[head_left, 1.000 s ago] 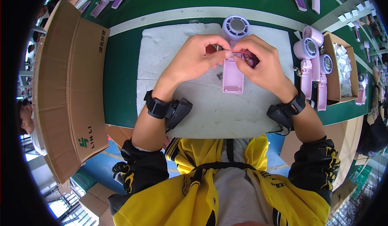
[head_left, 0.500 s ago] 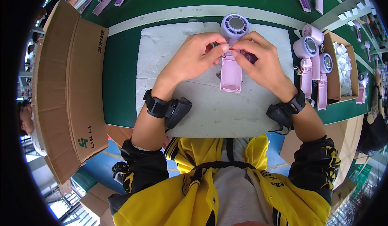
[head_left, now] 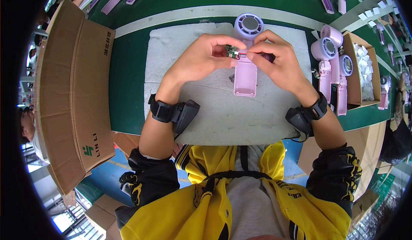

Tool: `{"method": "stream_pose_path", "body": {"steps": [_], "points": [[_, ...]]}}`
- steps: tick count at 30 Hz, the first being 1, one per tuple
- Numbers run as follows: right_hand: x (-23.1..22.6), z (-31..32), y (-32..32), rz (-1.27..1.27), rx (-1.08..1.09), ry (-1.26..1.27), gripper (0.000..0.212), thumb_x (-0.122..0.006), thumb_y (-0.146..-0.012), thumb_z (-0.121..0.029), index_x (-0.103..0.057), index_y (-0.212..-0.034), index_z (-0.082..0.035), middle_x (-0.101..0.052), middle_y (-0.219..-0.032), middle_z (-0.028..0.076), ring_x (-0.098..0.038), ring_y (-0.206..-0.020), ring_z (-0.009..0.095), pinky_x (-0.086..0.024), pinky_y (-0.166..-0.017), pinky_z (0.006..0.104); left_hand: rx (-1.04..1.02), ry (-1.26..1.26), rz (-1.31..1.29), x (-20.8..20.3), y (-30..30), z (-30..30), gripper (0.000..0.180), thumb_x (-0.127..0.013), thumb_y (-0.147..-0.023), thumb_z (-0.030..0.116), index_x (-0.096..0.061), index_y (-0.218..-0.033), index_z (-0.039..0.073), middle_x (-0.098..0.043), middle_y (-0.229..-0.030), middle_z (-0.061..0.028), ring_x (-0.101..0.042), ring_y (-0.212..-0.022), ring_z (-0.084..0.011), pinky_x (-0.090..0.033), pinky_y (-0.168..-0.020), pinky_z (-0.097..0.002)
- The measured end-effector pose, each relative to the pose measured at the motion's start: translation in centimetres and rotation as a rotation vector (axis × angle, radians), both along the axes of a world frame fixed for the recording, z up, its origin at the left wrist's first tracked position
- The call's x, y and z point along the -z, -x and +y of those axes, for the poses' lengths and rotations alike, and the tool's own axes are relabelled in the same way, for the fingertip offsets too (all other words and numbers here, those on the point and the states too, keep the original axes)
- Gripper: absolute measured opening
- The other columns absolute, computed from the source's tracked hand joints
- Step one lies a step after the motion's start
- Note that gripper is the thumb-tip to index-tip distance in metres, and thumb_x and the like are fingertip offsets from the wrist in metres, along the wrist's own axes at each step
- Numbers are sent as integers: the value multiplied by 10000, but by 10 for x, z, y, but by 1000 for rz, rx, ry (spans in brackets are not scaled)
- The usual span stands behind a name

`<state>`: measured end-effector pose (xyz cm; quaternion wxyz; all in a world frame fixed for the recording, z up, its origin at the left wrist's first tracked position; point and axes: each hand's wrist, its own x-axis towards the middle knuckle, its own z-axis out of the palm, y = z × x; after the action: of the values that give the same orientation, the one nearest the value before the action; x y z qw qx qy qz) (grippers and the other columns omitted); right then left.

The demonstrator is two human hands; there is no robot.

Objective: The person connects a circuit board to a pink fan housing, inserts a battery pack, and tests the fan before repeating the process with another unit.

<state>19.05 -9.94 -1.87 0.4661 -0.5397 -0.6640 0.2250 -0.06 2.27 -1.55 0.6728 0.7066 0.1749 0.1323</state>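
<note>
Between hands, just apart: green circuit board (head_left: 232, 50), gripped by left hand (head_left: 198, 60). Right hand (head_left: 278, 60) pinches red wire (head_left: 242, 54), exact contact partly hidden by fingertips. Wire-to-board handling seems in hand; next move likely calls for steady board, light pull. Pink fan handle (head_left: 245, 79) lies open beneath both hands.

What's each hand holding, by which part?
Left hand: small green circuit board, exact grip unclear. Right hand: thin red wire, apparently pinched near the board; dark-purple piece, hold unclear.
</note>
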Motion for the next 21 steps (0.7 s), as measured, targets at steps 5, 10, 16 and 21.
{"method": "stream_pose_path", "body": {"steps": [5, 10, 16, 21], "points": [[3, -1, 1, -24, 0, 2, 89, -687, -814, 5, -690, -903, 8, -580, -933, 61, -567, -768, 156, -438, -632, 270, -37, 18, -4, -12, -3, -3, 292, -694, -808, -76, -659, -1079, 25, -643, -992, -16, -602, -807, -81, -508, -732, -243], [2, -2, 4, -32, 9, 9, 76, -683, -815, 7, -673, -891, 9, -573, -929, 58, -566, -762, 156, -438, -629, 276, -14, 28, -7, -10, 1, 3, 296, -699, -801, -81, -649, -1070, 31, -637, -1012, -14, -607, -828, -81, -506, -740, -235], [3, -1, 4, -68, 22, 11, 68, -683, -816, 7, -647, -874, 11, -570, -917, 58, -568, -754, 161, -441, -626, 276, -21, 86, 7, -10, 2, 4, 255, -708, -794, -75, -634, -1013, 31, -641, -975, -9, -622, -848, -87, -503, -755, -230], [4, 0, 4, -75, 13, -18, 72, -687, -815, 2, -641, -870, 11, -571, -905, 61, -568, -742, 167, -444, -624, 280, -35, 89, -12, -8, 2, 5, 261, -720, -785, -65, -629, -1009, 32, -651, -949, -12, -630, -851, -88, -504, -771, -231]]}}
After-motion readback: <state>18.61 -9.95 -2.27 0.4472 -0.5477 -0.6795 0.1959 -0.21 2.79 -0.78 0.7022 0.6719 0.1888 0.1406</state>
